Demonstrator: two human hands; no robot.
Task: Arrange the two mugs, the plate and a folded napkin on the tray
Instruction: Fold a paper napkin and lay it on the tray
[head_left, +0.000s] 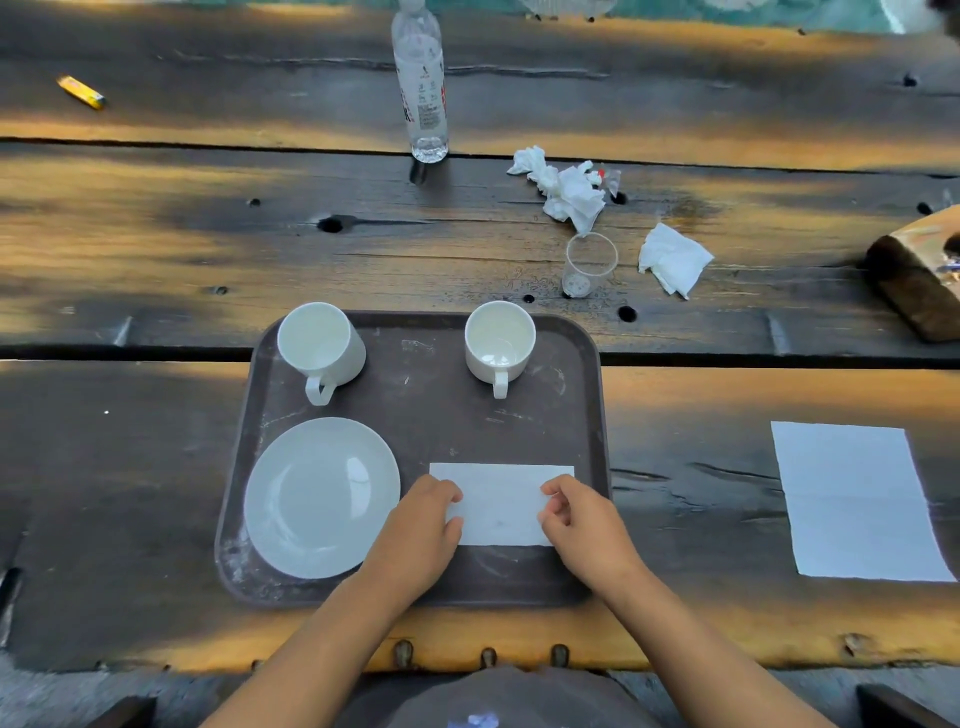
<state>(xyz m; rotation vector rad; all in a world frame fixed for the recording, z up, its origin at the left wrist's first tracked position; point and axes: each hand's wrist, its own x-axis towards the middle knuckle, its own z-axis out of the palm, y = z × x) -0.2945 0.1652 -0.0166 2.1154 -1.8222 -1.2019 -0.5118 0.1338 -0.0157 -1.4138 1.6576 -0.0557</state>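
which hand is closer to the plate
Left. The left hand holds the left end of the folded napkin, just beside the plate; the right hand holds its right end, farther away.

A rustic eating spot: weathered plank table (208, 249), water bottle (422, 88), crumpled tissues (566, 192), plastic cup (589, 265).

My left hand (421, 525) covers the left end of the folded napkin (498, 499), and its fingertips curl out of sight under the knuckles. I cannot tell whether they pinch the paper or only press it. My right hand (582, 519) hides the napkin's near right corner. My wrists cover parts of the near rim of the tray (597, 405). The bottle (423, 98) loses its cap to the top edge, its label too small to read. The wooden block (914, 280) runs off the right edge, and the yellow thing (80, 92) far left is too small to name.
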